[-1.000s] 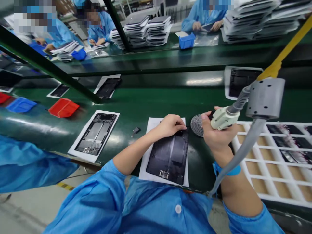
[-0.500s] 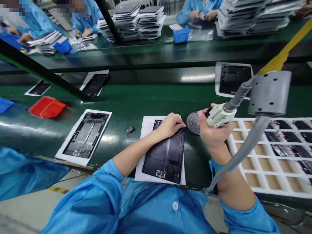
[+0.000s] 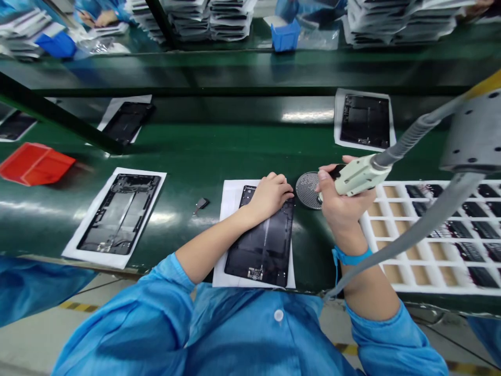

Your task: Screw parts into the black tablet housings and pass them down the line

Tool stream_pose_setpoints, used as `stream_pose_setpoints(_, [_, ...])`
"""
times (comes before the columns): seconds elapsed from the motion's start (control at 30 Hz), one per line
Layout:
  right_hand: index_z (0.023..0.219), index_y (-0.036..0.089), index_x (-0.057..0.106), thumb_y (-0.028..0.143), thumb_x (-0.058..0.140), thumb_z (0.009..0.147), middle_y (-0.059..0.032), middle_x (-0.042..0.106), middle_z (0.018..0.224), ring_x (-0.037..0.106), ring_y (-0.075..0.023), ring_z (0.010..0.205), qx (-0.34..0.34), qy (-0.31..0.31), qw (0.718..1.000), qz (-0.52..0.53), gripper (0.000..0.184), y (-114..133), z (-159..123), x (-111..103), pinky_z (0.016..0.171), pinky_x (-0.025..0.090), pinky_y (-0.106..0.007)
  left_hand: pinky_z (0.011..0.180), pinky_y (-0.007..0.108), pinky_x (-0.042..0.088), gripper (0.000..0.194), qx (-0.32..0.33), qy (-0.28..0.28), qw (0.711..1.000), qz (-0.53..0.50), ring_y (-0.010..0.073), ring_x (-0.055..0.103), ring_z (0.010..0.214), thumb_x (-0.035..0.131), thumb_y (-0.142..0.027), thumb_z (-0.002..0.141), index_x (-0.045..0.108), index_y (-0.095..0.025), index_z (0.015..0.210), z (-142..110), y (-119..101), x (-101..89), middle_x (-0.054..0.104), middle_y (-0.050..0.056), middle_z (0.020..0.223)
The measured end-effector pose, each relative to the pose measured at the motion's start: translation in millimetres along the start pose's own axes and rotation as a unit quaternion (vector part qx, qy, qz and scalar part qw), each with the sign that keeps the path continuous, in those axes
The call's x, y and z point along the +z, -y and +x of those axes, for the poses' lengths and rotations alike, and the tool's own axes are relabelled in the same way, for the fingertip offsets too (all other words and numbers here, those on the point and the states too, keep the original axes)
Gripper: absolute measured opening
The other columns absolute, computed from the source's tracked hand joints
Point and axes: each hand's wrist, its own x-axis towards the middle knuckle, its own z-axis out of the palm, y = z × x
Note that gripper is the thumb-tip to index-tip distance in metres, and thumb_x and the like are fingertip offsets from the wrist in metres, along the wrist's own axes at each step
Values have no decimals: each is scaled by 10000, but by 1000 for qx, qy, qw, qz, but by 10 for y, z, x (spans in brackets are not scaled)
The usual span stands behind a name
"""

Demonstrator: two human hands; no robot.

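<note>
A black tablet housing [image 3: 263, 245] lies on a white sheet [image 3: 229, 201] in front of me. My left hand [image 3: 272, 196] rests across its top, fingers curled together at the upper right edge; whatever lies under them is hidden. In my right hand [image 3: 342, 203] is a pale electric screwdriver [image 3: 362, 175], gripped around its body, its working end pointing left and partly hidden by the fingers. That end is above or beside a round perforated metal dish [image 3: 308, 190], just right of the tablet housing. A blue band circles my right wrist.
A small dark part with a wire [image 3: 201, 203] lies left of the sheet. Another tablet housing [image 3: 121, 214] is farther left, near a red bin [image 3: 37, 164]. At right stands a white divided tray [image 3: 385, 271] with dark modules. A grey hose [image 3: 407, 230] crosses over it.
The view has shifted, so the bench appears slightly higher and farther left. My right hand has turned the screwdriver slightly by the dish. My left hand stays on the tablet housing.
</note>
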Motion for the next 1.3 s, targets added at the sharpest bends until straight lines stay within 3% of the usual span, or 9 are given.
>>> stream_pose_setpoints(0.1, [1333,245,628,502,937,922,-6,832,1065,723,-124,598,8,-29,999,28,575,124,76,24,620,665,-333,953,427,490,239,-1,7,1000,-4,286,616,1096,695,-340,1153,896,-211,1155,15,-17,-14,765,101,1114])
stream_pose_setpoints(0.23, [1200,257,600,539,979,851,105,695,773,607,-104,492,10,-105,994,33,587,127,229,53,527,594,-306,927,427,483,254,1,5,1000,-29,289,624,1073,688,-333,1156,905,-202,1143,31,-5,-20,781,104,1093])
stream_pose_setpoints(0.33, [1186,269,577,582,971,828,118,671,750,556,-96,467,4,-123,992,26,617,46,331,100,509,577,-311,897,429,473,263,0,1,1000,-30,297,626,1066,685,-332,1156,914,-206,1135,35,-8,-16,781,107,1081])
stream_pose_setpoints(0.63, [1315,258,573,538,923,872,42,766,976,587,-82,519,17,-103,994,-17,630,-156,365,202,513,540,-298,887,450,483,270,-9,20,1000,-11,314,647,1090,692,-337,1153,925,-210,1105,66,-64,-33,795,111,1090])
stream_pose_setpoints(0.93, [1313,258,563,605,920,846,54,723,935,554,-87,506,9,-121,991,-50,682,-249,363,169,501,531,-315,790,414,480,260,-13,38,999,-8,305,690,1035,743,-375,1130,911,-206,1027,166,-35,-110,790,103,986])
stream_pose_setpoints(1.3, [1329,256,595,625,936,855,58,721,933,549,-82,497,-13,-118,992,-44,691,-305,364,138,497,543,-305,787,404,483,238,18,3,999,-29,290,662,990,773,-383,1106,887,-218,978,161,63,-13,758,89,936])
